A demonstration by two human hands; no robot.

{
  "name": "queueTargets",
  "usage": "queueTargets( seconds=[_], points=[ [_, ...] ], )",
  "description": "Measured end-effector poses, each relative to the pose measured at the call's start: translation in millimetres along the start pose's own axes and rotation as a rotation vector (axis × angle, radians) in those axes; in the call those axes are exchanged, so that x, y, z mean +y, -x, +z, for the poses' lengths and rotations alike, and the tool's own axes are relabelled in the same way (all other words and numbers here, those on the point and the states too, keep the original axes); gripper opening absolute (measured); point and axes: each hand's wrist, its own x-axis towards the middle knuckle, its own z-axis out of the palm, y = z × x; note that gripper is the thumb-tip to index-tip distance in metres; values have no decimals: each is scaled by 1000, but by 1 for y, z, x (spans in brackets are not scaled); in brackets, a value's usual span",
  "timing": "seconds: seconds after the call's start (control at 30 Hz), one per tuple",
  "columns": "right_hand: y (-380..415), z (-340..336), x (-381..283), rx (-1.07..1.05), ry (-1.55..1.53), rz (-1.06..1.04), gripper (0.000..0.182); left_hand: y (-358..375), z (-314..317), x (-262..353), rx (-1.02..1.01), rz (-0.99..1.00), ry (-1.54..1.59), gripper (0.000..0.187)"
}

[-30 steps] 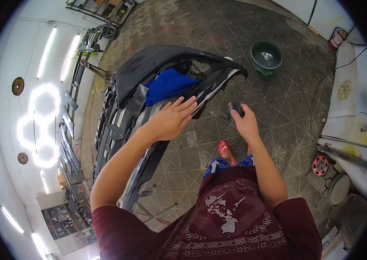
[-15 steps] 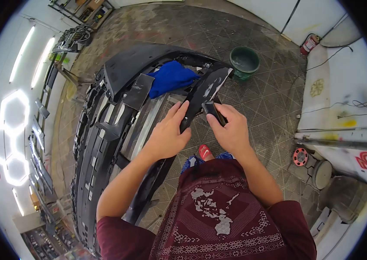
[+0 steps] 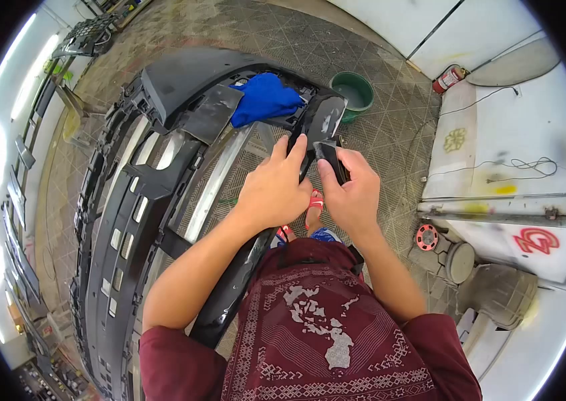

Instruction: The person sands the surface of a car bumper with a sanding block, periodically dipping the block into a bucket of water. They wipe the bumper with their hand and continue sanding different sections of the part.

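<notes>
A large black car bumper (image 3: pixel 106 227) stretches from the top centre down the left side. My left hand (image 3: pixel 274 186) rests on its near edge strip, fingers spread toward the grey sanded patch (image 3: pixel 328 117). My right hand (image 3: pixel 355 190) grips a small dark block (image 3: pixel 332 159) between thumb and fingers, beside the strip's end. A blue cloth (image 3: pixel 266 99) lies bunched on the bumper beyond my hands. Left of the cloth is a dark grey flat sheet (image 3: pixel 213 113).
A green bucket (image 3: pixel 352 93) stands on the tiled floor past the bumper's end. A fire extinguisher (image 3: pixel 449 79) is by the right wall. Stools and a covered seat (image 3: pixel 499 295) stand at the lower right. Parts hang along the left wall.
The view has shifted, so the bumper, bucket and wall appear further left. Both my hands stay at the strip's end, and the block remains in my right hand.
</notes>
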Motion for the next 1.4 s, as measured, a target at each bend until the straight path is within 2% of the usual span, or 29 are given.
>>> queueTargets(
  seconds=[0.03, 0.1, 0.17, 0.27, 0.3, 0.37, 0.4, 0.43, 0.53, 0.63, 0.7, 0.77, 0.83, 0.9, 0.97, 1.0, 1.03, 1.1, 1.17, 1.23, 1.3, 1.4],
  points=[
    [6, 0, -4, 5, -38, -1, 25, 1, 1, 0, -22, -10, 6, 78],
    [-7, 3, 9, -51, -20, 254, 21, 5, 5, -2, -14, 7, -1, 78],
    [1, 10, 6, 36, 13, 157, 22, 1, 2, -4, 24, 21, -15, 77],
    [11, 7, -3, 4, -45, 119, 23, 3, 4, -5, -23, 21, 72, 78],
    [12, 6, -1, 9, -41, 127, 23, 4, 6, -5, -8, 35, 50, 78],
    [0, 8, 8, 4, 7, 272, 22, 2, 3, -4, 23, 57, 20, 78],
    [6, 11, 4, 29, -22, 174, 22, 2, 1, -3, 11, 31, 15, 77],
    [15, 11, -5, 31, -83, 162, 24, 2, 1, -2, -8, 1, 15, 76],
    [7, 7, 9, 40, -9, 147, 26, 4, 3, -2, -4, 18, 12, 77],
    [-8, 6, 10, -6, 15, 219, 26, 2, 4, -4, 7, 34, -21, 76],
    [1, -2, 3, -27, -14, 121, 27, 4, 3, -2, -7, 30, 34, 76],
    [-6, -9, 18, -73, 13, 185, 26, 3, 3, 1, -27, -10, -6, 75],
    [-16, -13, 15, -137, 113, 78, 27, 1, 4, -2, -2, 10, 6, 75],
    [-14, -20, 10, -183, 69, 54, 29, 2, 4, -3, 23, 42, -18, 74],
    [-25, -22, 20, -259, 121, 131, 29, 6, 5, 1, -9, 24, -12, 74],
    [-34, -21, 20, -306, 145, 265, 29, 4, 3, 2, -10, 11, -13, 73],
    [-32, -22, 14, -304, 141, 259, 29, 3, 3, 1, -4, 12, -17, 73],
    [-22, -23, 3, -243, 57, 47, 29, 4, 5, -2, 24, 36, -16, 73],
    [-25, -22, 17, -250, 50, 53, 29, 5, 3, 1, -27, 12, 53, 73],
    [-41, -17, 21, -290, 158, 123, 27, 4, 5, -1, 8, 28, 1, 73],
    [-34, -17, 9, -279, 134, 53, 25, 1, 6, -4, 35, 35, -21, 74],
    [-35, -16, 11, -252, 58, 129, 27, 2, 3, -1, -17, 8, 55, 75]
  ],
)
